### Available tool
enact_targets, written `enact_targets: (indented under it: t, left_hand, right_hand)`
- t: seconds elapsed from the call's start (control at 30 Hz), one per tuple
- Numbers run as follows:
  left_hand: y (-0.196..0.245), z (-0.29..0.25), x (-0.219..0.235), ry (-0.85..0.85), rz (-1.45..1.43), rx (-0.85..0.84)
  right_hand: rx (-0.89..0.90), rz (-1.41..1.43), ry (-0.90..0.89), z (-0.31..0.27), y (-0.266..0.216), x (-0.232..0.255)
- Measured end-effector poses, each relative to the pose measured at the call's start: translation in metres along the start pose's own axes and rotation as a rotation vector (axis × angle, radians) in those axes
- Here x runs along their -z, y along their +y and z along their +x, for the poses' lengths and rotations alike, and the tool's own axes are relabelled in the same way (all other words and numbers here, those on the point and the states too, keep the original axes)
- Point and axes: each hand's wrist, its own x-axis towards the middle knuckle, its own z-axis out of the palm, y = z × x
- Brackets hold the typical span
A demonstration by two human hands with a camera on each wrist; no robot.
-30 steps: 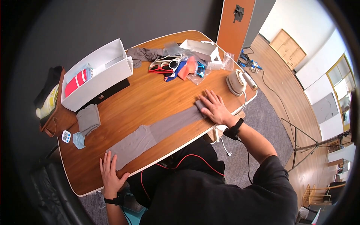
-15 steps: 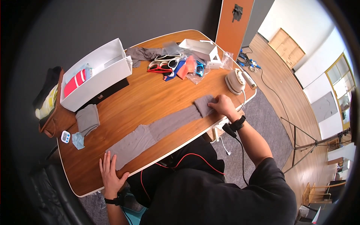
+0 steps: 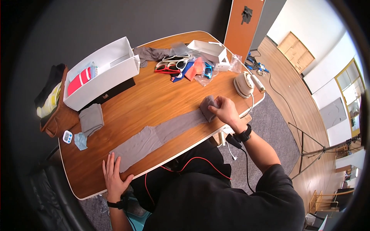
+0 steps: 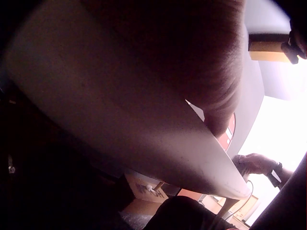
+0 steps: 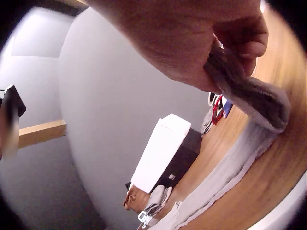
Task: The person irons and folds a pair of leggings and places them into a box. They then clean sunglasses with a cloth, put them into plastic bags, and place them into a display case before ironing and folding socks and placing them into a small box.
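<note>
A long grey knit garment (image 3: 138,145) lies flat in a narrow strip along the front of the table. My right hand (image 3: 228,111) pinches its far right end, where the fabric is doubled over and stands partly raised from the strip. The right wrist view shows that folded end of the garment (image 5: 261,103) held between thumb and fingers, with the strip trailing away below. At the strip's left end, my left hand (image 3: 114,175) rests with straight fingers, their tips on the fabric's edge. The left wrist view is dark, mostly filled by the left hand (image 4: 211,62) and the table's edge.
A white iron (image 3: 243,84) stands at the right. Sunglasses (image 3: 167,69), plastic bags and an open white box (image 3: 206,50) lie at the back. Leftward are a tall white box (image 3: 100,88), a folded grey cloth (image 3: 91,119), a timer (image 3: 67,137) and a brown basket (image 3: 58,121).
My right hand has gone from lying flat on the garment's right end to pinching it; the end was opened outward, then brought back leftward and lifted. The left hand has stayed in place.
</note>
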Motion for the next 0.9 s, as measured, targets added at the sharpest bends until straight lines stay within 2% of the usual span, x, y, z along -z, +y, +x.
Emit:
enact_targets:
  t: [0.17,0.23,0.3,0.37,0.5,0.57,0.6,0.63,0.7,0.83,0.9]
  left_hand:
    - [0.001,0.0,0.001,0.009,-0.002,-0.005]
    - [0.001,0.0,0.001,-0.014,0.012,-0.003]
    - [0.002,0.001,0.001,0.001,-0.002,-0.001]
    - [0.002,0.0,0.003,0.014,-0.012,0.007]
    - [0.001,0.001,0.002,-0.003,-0.01,-0.004]
    - [0.0,-0.001,0.002,-0.005,0.0,-0.008]
    - [0.001,0.0,0.003,-0.006,-0.005,-0.001]
    - [0.002,0.001,0.003,-0.007,-0.011,0.005]
    - [0.002,0.001,0.002,-0.008,-0.011,0.007]
    - [0.0,0.0,0.0,-0.017,-0.006,0.015]
    - [0.001,0.0,0.001,-0.019,-0.005,0.016]
  right_hand:
    - [0.146,0.027,0.03,-0.021,-0.034,-0.026]
    - [0.199,-0.051,-0.045,-0.026,-0.039,-0.04]
    - [0.34,-0.033,-0.08,-0.038,-0.045,-0.05]
    - [0.354,-0.043,-0.155,-0.048,-0.051,-0.05]
    - [0.452,-0.035,-0.04,-0.048,-0.028,-0.049]
    - [0.512,-0.081,0.095,-0.044,-0.023,-0.043]
    - [0.506,-0.139,0.02,-0.043,-0.02,-0.042]
    - [0.507,-0.138,0.021,-0.042,-0.018,-0.042]
    - [0.67,-0.182,0.067,-0.039,-0.017,-0.041]
    - [0.629,-0.195,-0.002,-0.027,-0.019,-0.038]
    - [0.612,-0.222,-0.152,-0.024,-0.015,-0.043]
